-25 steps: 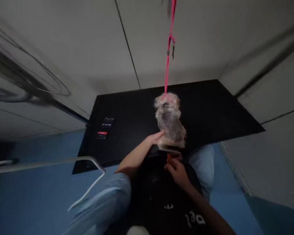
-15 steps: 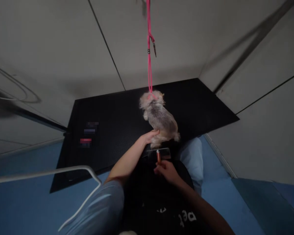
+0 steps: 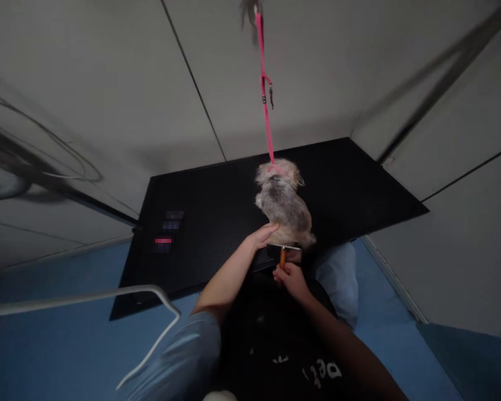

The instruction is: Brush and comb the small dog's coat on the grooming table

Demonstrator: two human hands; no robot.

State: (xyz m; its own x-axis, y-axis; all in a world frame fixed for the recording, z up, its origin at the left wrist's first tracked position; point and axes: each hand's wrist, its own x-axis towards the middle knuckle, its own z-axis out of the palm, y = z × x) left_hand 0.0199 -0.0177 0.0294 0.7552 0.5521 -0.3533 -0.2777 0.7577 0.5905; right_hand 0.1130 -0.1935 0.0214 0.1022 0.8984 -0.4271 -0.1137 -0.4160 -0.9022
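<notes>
A small dog (image 3: 287, 209), its pale coat greyish along the back, stands on a black grooming table (image 3: 209, 211) with its rear toward me. My left hand (image 3: 264, 235) holds the dog at its left hind side, the thumb resting along the flank; part of its fingers is hidden. In my right hand (image 3: 293, 278) is a slicker brush, gripped by its orange-brown handle (image 3: 283, 257). The wide brush head (image 3: 293, 254) is at the dog's rump, close to the fur; whether the pins touch is hidden. A pink grooming loop (image 3: 268, 131) runs down to the dog's neck.
A bent white rod (image 3: 150, 288) reaches in from the left, near my left sleeve. Small pixelated items (image 3: 169, 228) lie on the table's left part. A pale wall (image 3: 309, 67) stands behind the table. The floor (image 3: 67, 345) is blue.
The brush has risen from below the hind legs to the dog's rump. My left hand stays on the dog's hind side. The whole view has shifted, so things appear farther right.
</notes>
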